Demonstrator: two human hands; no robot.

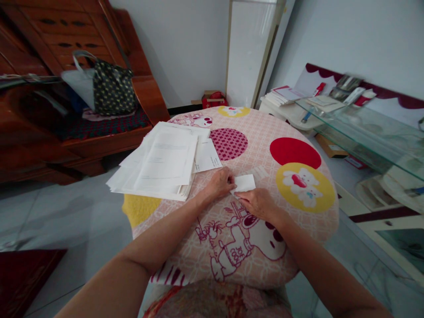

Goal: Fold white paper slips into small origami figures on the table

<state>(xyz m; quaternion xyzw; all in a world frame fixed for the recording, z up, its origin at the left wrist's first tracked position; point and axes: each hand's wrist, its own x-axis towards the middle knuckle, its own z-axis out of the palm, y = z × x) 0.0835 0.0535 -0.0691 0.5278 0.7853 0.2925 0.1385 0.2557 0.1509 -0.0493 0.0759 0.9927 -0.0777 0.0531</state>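
A small white piece of paper, which looks folded, lies on the round table in front of me. My left hand has its fingers curled and pinched at the paper's left edge. From the right, my right hand is closed with its fingertips pressed on the paper's lower edge. Just left of my left hand is a stack of printed white sheets, loosely piled, with one sheet sticking out to the right. The fingers' undersides are hidden.
A patterned cloth with cartoon figures covers the round table. To the right stands a glass-topped cabinet with papers and small items. At left, bags rest on a wooden bench. A red item sits beyond the table.
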